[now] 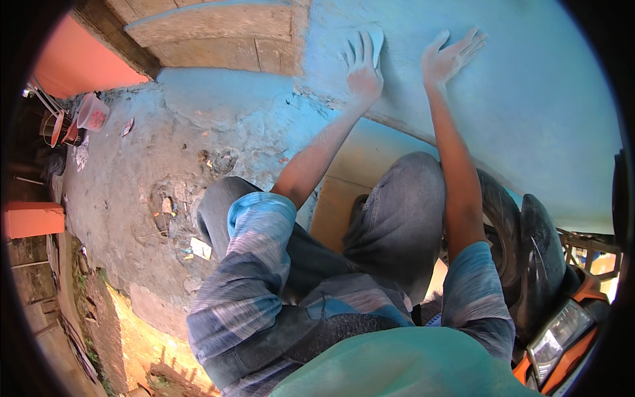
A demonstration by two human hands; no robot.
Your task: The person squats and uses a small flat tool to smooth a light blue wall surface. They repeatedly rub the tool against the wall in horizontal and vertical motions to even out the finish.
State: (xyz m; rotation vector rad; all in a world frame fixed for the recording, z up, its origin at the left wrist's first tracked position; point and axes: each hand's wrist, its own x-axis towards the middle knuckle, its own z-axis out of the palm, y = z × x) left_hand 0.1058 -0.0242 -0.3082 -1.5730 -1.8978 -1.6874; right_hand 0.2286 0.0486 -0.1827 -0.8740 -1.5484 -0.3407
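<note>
My left hand (pixel 364 69), coated with pale dust, presses a thin dusty sheet that looks like sandpaper (pixel 378 41) flat against the blue wall (pixel 542 99). The fingers are stretched over the sheet, and part of it shows beside them. To its right, my right hand (pixel 448 59) lies on the same wall with its fingers spread and thumb apart. Nothing shows in it, and it is dusty too. Both forearms reach up past my bent knees.
Close on my right stands a motorcycle with a black fender (pixel 539 248) and a headlight (pixel 559 337). A wooden door (pixel 205 33) is at the upper left. Rough, littered concrete floor (pixel 132 178) stretches left, with a plastic tub (pixel 92 111) at its far side.
</note>
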